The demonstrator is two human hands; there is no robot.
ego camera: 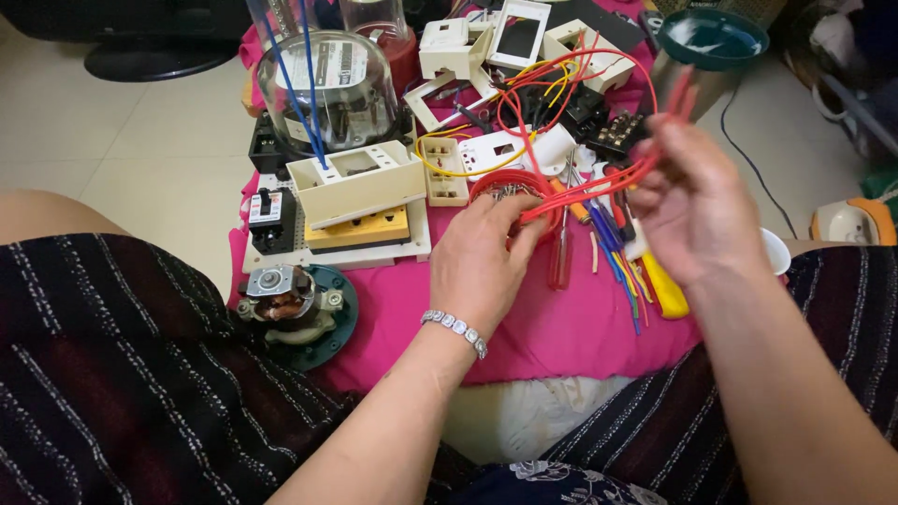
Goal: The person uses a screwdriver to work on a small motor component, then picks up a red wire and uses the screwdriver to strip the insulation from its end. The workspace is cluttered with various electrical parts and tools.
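The right hand [697,210] is closed on a bundle of red wires [617,178], raised above the pink cloth [552,327] that covers the floor work area. The wires run down and left to the left hand [482,257], whose fingers pinch their lower ends at the rim of a red round container [493,182].

Risks, as judged from this frame:
- The wire bundle is drawn taut across the red round container; a further pull could tip it and scatter its contents over the cloth.
- Loose red and yellow wires [552,93] loop among the white switch plates [468,51] behind; the held bundle could snag them and drag parts off the cloth.
- Screwdrivers [561,248] and cut wire pieces lie directly under the right hand and may be knocked aside.

Containers:
- Red round container: holds small metallic pieces, kind not discernible.
- Clear dome-covered meter [327,89]: mechanism inside, blue wires [304,93] crossing in front of it.
- Teal bowl [711,39] at the far right: contents not visible.
- Cream open box [355,182] on the white board: appears empty.
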